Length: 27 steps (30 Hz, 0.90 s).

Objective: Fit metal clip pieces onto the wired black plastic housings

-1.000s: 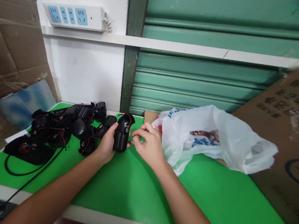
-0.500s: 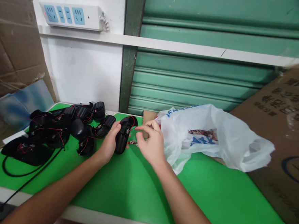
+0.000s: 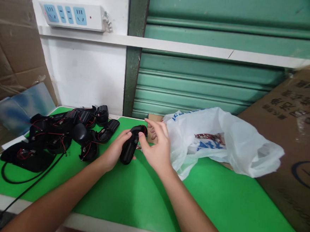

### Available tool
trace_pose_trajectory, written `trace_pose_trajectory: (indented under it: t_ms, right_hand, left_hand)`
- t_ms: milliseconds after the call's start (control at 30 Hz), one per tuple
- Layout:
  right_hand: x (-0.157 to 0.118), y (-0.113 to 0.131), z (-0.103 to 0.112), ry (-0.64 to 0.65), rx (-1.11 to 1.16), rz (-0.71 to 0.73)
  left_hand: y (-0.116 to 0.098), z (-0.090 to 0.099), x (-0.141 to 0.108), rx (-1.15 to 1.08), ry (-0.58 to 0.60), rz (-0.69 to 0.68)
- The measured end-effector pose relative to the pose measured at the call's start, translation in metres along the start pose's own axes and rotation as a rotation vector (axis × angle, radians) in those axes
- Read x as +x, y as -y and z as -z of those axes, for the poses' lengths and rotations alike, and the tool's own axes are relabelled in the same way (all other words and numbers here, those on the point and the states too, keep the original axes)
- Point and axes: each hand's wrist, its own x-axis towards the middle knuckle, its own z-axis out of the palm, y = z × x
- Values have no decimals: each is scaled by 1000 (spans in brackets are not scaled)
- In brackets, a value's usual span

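Observation:
My left hand grips a black plastic housing, thumb on its upper side and fingers around the left edge and beneath. The housing has a rounded, elongated body and a curved far end where a thin red wire shows. My right hand is at its right side, with the thumb tip touching the upper part and the other fingers stretched out and apart above it. A small shiny piece lies just right of the housing, mostly hidden by the right hand.
On the left is a pile of similar black housings with red wires and a black cable. At right, a white plastic bag holds red, shiny pieces. Cardboard boxes flank the green tabletop. A power strip hangs on the wall.
My right hand's thumb has come down onto the housing, and its pinched index finger has straightened away. The housing has shifted slightly right and toward me, in my left hand.

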Motion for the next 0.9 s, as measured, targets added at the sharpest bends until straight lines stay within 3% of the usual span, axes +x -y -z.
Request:
trace_pose_trajectory:
  t_ms: [167,367,533,633,767,900]
  right_hand:
    - [0,-1,0,4,35,22]
    - [3,1,3,-58,71,-13]
    - [2,6,6,32,43,16]
    - [-1,10,4,109,65,35]
    - [-5,8,-2,139,133,-49]
    - [-7,3,-8,202,251,-191]
  left_hand:
    - [1,0,1,77,5,-7]
    - [-5,-2,0,32,-69,39]
    - [-4,-2,3,-57,-143,31]
    - [-1,1,6,-96,-175,-86]
    - [0,4,8,-90,-184,-191]
    - [-4,0,6,-146,-206,-85]
